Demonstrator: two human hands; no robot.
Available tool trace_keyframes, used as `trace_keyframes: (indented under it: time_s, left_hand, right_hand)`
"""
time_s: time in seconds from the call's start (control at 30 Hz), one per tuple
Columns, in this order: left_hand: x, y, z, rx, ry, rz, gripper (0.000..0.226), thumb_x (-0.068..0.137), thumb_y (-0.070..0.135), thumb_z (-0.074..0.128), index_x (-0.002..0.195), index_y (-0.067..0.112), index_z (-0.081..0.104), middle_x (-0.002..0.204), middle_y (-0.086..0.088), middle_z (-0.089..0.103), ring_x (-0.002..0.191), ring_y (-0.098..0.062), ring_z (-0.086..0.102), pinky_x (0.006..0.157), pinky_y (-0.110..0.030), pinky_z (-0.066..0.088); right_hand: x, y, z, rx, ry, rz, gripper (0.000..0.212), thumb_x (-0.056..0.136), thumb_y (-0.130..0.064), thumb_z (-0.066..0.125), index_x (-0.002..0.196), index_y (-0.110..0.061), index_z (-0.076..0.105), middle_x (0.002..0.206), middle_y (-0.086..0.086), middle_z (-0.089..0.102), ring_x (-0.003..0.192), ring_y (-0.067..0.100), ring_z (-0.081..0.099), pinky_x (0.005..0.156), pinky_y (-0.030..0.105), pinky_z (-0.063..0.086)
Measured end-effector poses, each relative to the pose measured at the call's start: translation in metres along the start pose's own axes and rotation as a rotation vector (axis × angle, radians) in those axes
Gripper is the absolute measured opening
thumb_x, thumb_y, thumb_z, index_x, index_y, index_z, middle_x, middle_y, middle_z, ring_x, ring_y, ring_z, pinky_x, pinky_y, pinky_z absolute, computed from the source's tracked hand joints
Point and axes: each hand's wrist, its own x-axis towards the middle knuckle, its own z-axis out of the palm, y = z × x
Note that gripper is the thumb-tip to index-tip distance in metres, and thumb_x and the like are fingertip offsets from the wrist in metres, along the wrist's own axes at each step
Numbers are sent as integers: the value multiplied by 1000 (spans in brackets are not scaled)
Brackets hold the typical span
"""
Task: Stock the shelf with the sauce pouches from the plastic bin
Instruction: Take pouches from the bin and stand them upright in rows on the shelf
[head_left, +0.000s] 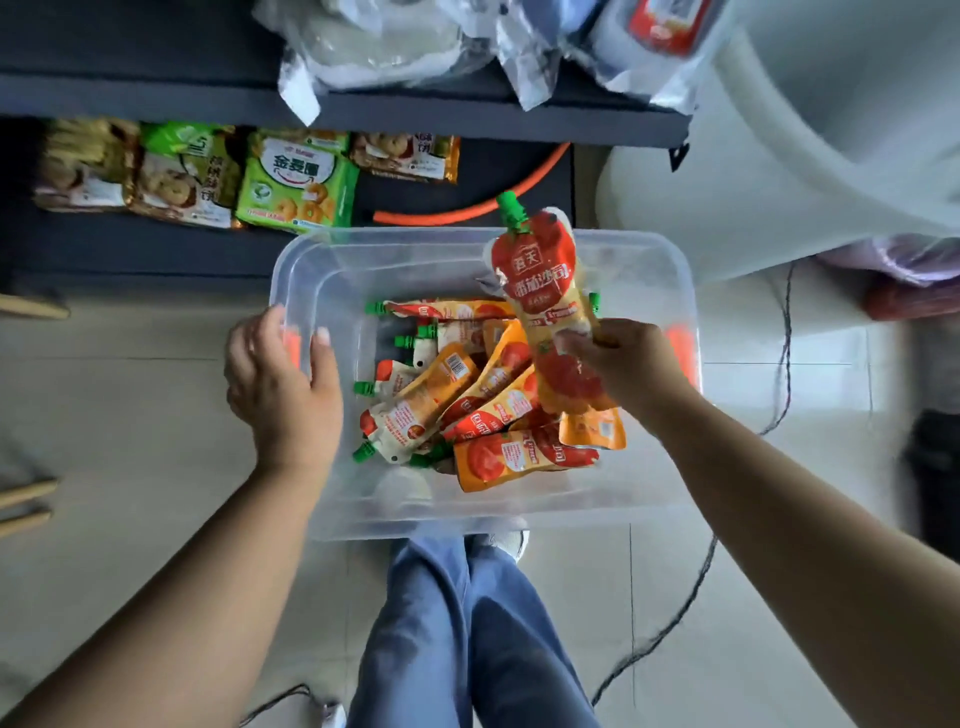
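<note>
Right hand (623, 364): pinching one red-and-orange foil sauce pouch (545, 291), green cap up, above the bin.
Left hand (280, 379): gripping the left rim of the clear plastic bin (363, 239).
Remaining pouches (467, 405): a heap, still inside.
Dark shelf (156, 101): none visibly placed; I judge the stocking barely begun.

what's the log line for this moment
left hand grips bin rim | right hand holds pouch above bin | more pouches in bin

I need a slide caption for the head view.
Right hand holds a sauce pouch above the clear plastic bin while the left hand grips its rim.
</note>
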Motion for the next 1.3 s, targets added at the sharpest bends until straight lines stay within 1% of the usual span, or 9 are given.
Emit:
trace_keyframes:
  time_s: [0.13,0.2,0.27,0.5,0.67,0.87,0.97,1.13,1.3]
  left_hand:
    - [-42,28,27,-58,-392,29,41,94,30,46,120,-1,53,120,-23,56,116,-33,49,91,-34,37]
    - [-59,28,59,-15,-709,-243,47,96,39,38,123,3,53,124,-18,58,116,-32,52,90,-31,39]
    - [-65,19,89,53,-811,-586,65,91,54,33,127,2,48,130,-20,53,118,-34,50,99,-37,40]
    - [-69,-2,149,270,-820,-578,85,80,60,52,138,1,33,142,-23,39,129,-38,39,109,-44,30]
    - [-63,0,130,454,-759,-324,65,78,50,63,122,3,51,120,-22,59,106,-38,57,83,-38,44]
    - [-35,46,90,499,-745,48,39,83,42,61,63,15,42,71,-10,54,69,-25,47,57,-31,32]
    - [-5,82,73,179,-700,-92,28,78,36,68,68,17,50,91,-15,59,83,-25,54,72,-36,50]
    - [19,115,76,-663,-861,-557,50,89,35,54,131,11,41,118,-11,53,108,-22,53,93,-29,43]
    - [-5,88,104,-571,-631,-653,38,81,29,66,116,18,54,124,-2,55,114,-15,51,94,-26,43]
  right_hand:
    - [-19,25,-39,347,101,174,15,82,-21,67,85,-6,64,79,11,65,78,29,66,73,43,58]
    - [-29,38,-54,457,126,198,13,82,-20,67,87,-9,63,74,3,64,66,18,65,56,32,59]
    - [-36,50,-63,543,139,197,9,82,-20,67,84,-14,61,70,-2,63,57,8,62,44,23,54]
    - [-45,92,-69,609,199,158,17,81,-20,68,67,-24,58,66,-4,62,46,4,61,45,21,54]
    - [-51,108,-65,609,203,180,11,81,-23,67,77,-21,58,70,-8,60,48,2,62,43,15,51]
    - [-56,109,-67,626,202,237,17,80,-27,68,90,-17,59,75,-6,63,65,8,63,52,21,56]
    - [-53,106,-69,653,190,272,21,79,-26,69,93,-12,61,77,-2,65,67,13,65,56,27,58]
    - [-44,95,-72,718,207,294,14,79,-25,69,82,-13,63,77,0,66,68,15,66,55,26,57]
    - [-35,88,-64,750,226,305,12,79,-24,68,73,-19,59,75,0,64,66,13,64,55,25,57]
